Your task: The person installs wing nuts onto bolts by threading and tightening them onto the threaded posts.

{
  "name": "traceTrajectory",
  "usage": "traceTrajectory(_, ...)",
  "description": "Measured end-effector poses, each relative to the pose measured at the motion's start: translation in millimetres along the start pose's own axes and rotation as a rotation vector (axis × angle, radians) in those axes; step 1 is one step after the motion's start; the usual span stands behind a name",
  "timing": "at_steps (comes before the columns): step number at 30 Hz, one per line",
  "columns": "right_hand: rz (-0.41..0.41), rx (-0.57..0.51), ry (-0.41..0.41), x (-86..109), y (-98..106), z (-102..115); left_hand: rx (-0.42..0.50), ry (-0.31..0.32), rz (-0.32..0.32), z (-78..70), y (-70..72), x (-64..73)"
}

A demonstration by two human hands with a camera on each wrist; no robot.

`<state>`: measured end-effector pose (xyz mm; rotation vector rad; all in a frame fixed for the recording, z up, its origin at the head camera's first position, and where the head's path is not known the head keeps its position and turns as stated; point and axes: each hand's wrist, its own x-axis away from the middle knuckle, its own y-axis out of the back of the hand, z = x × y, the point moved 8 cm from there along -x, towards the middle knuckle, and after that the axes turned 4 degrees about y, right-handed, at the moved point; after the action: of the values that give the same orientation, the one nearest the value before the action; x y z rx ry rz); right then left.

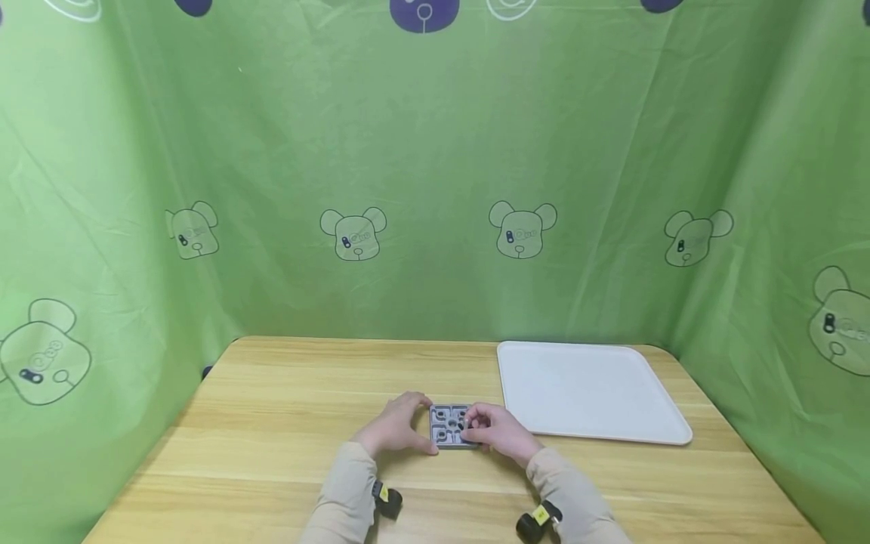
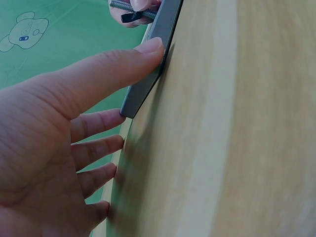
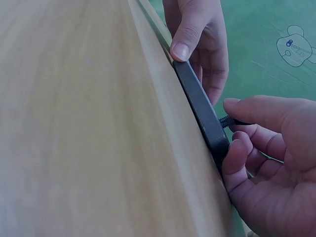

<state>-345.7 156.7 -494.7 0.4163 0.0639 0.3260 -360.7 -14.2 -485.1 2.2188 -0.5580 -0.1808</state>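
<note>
A grey square plate with rounded recesses and a hole in its middle lies flat on the table, between both hands. My left hand holds its left side, the thumb on the near edge and the other fingers spread toward the far left corner. At the plate's right side, my right hand pinches a dark threaded screw between thumb and fingers, close over the plate. A small black piece shows beside the threads in the left wrist view. Fingers hide part of the screw and the plate's right side.
A white rectangular tray lies at the back right, just beyond my right hand. The wood-grain table ends at a green curtain on its far side, with more curtain left and right. Small black cameras hang at both wrists.
</note>
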Motion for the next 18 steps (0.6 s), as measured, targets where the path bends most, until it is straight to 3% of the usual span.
traceTrajectory(11, 0.15, -0.113, 0.03, -3.0, 1, -10, -0.006, -0.006, -0.006, 2.6, -1.2, -2.2)
traceTrajectory(18, 0.185, -0.152, 0.05, -3.5, 2, -14, -0.004, -0.009, -0.007, 2.4, -1.0, -2.0)
